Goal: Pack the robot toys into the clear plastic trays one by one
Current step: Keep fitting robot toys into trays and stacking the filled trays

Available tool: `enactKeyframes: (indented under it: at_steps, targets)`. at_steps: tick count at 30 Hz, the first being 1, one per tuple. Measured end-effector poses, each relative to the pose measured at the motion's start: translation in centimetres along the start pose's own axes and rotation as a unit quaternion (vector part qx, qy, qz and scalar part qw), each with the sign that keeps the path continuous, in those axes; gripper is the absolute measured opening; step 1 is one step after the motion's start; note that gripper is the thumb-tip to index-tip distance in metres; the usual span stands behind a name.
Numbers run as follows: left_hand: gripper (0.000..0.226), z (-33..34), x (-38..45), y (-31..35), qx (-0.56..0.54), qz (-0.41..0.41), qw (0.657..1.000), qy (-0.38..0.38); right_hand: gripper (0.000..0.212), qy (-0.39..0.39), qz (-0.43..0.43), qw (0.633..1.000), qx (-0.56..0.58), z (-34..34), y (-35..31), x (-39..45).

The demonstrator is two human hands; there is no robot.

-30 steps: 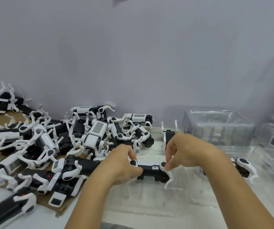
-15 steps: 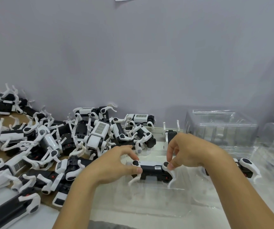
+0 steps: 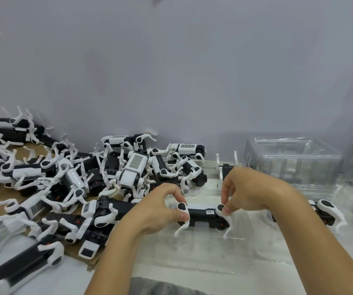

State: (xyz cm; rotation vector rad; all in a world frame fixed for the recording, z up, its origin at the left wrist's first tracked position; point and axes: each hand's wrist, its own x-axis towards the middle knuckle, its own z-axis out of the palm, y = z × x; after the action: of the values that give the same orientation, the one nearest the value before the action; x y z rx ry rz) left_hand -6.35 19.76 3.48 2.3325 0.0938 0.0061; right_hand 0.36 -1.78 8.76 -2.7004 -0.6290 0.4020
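- Head view: a robot toy (image 3: 203, 216), a long black body with glossy white hinged legs and round black joint caps, lies lengthwise over a clear plastic tray (image 3: 203, 252) at the near centre of the table; the tray is thin, see-through and glinting, with moulded edges.
- The left hand (image 3: 160, 209) pinches the toy's left end, thumb and curled fingers closed narrowly on the white leg joint.
- The right hand (image 3: 250, 188) pinches the right end the same way, fingertips closed on the other joint cap.
- A heap of robot toys (image 3: 86, 177), hard black and white plastic with curved legs sticking up, fills the left side on brown cardboard (image 3: 28, 150).
- A stack of clear trays (image 3: 292, 162) stands far right against the grey wall (image 3: 171, 71).
- Another toy (image 3: 326, 213) lies in a tray just right of the right forearm.
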Motion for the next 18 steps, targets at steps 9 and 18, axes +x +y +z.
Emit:
enactKeyframes:
  at_steps: [9,18]
  targets:
    - [0.012,0.2,0.1,-0.5,-0.144,0.015,0.989,0.017,0.043,-0.026,-0.139,0.989,0.05,1.8,-2.3,1.0]
    - [0.024,1.0,0.7,-1.0,-0.181,-0.009,0.982,0.051,0.052,0.028,-0.185,0.98,0.065,4.0,-2.8,2.4]
